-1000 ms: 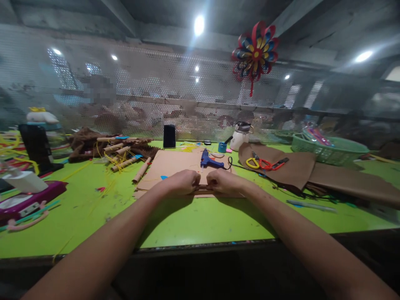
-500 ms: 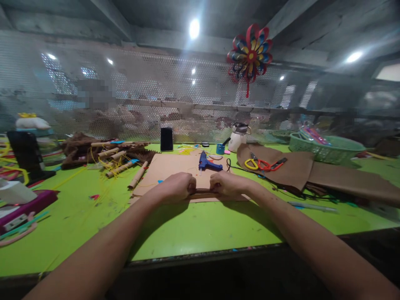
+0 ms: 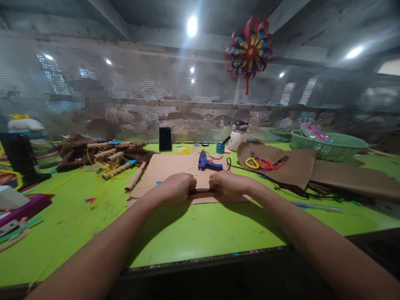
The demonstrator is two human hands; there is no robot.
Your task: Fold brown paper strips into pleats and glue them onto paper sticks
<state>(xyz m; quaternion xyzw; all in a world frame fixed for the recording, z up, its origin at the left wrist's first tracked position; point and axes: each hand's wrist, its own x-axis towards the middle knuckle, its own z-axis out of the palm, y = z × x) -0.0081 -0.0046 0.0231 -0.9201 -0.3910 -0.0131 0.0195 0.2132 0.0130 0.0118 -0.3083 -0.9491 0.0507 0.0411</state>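
Across the lower frame spreads your green tabletop (image 3: 193,237), a tan board (image 3: 175,164) mid-frame; over its lower edge curl your left hand (image 3: 178,186) and right hand (image 3: 226,183); just above sits a blue glue gun (image 3: 208,163); both hands grasp the thin brown strip (image 3: 202,191) between them.

A narrow dark-brown strip (image 3: 203,191), apparently paper, runs straight and level just below the frame's centre, both ends hidden, along the lower edge of a flat, tan cardboard sheet (image 3: 175,165).
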